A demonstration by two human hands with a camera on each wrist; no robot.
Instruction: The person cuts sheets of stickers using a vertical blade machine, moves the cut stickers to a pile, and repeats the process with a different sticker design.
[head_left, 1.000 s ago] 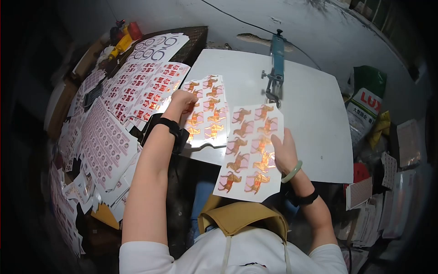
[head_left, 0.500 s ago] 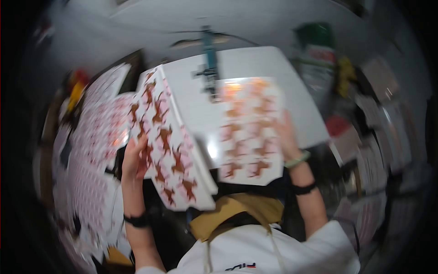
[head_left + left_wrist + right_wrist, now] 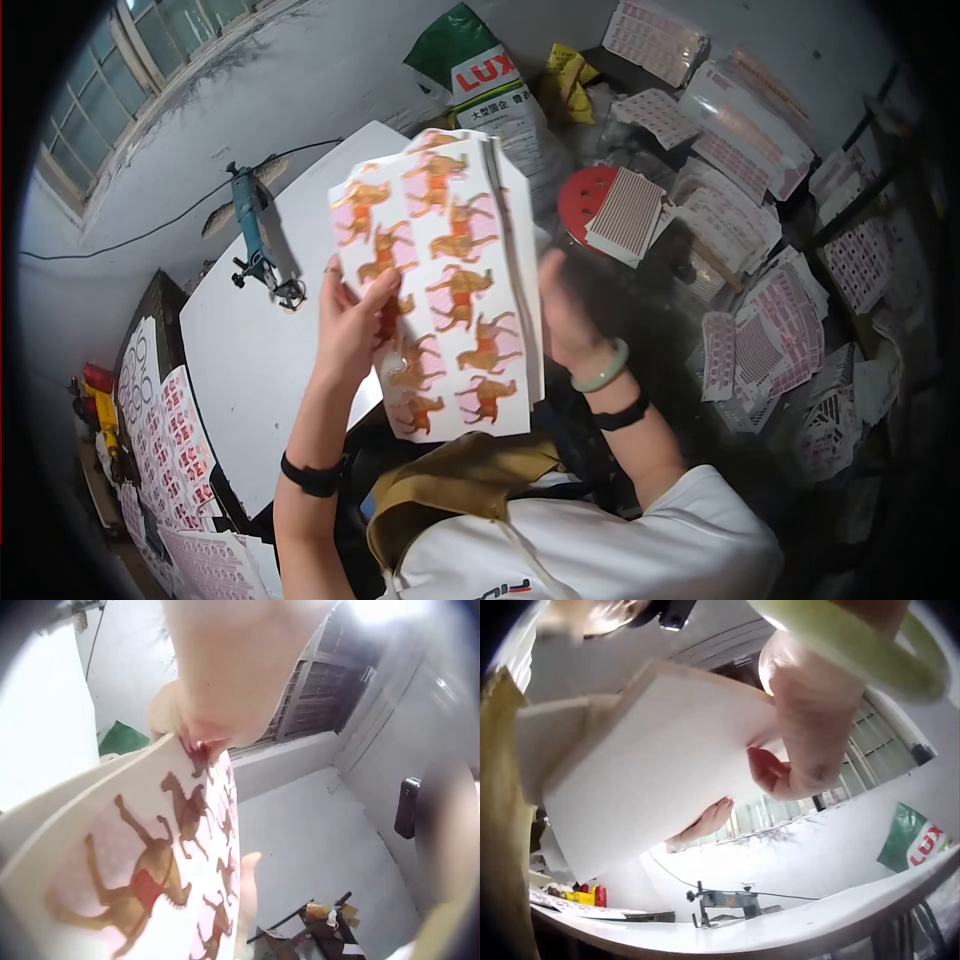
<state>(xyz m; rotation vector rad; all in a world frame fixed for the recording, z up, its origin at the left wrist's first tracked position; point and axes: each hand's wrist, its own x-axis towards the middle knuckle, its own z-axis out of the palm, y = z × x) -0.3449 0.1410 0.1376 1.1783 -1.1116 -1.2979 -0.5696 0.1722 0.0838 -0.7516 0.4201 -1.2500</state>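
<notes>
Both hands hold a stack of printed horse sheets (image 3: 465,300) in front of the body. Brown horses on pink patches cover the top sheet, and the right edges fan slightly apart. My left hand (image 3: 350,325) grips the stack's left edge, thumb on the printed face. At the right edge is my right hand (image 3: 570,325), blurred and wearing a pale green bangle (image 3: 602,366). In the right wrist view its curled fingers (image 3: 769,769) pinch the edge by the plain white back (image 3: 660,765). The left wrist view shows the sheets (image 3: 150,877) bending away from the left hand (image 3: 229,675).
Behind the stack is a white table (image 3: 235,370) with a teal power tool (image 3: 250,220) at its far side. A LUX-marked sack (image 3: 490,85) and a red stool (image 3: 580,200) stand beyond. Piles of printed sheets (image 3: 765,320) fill the right; others (image 3: 185,450) lie left.
The two groups of horse sheets, held apart half a second ago, are now together in one stack between both hands. The head view has swung to the right.
</notes>
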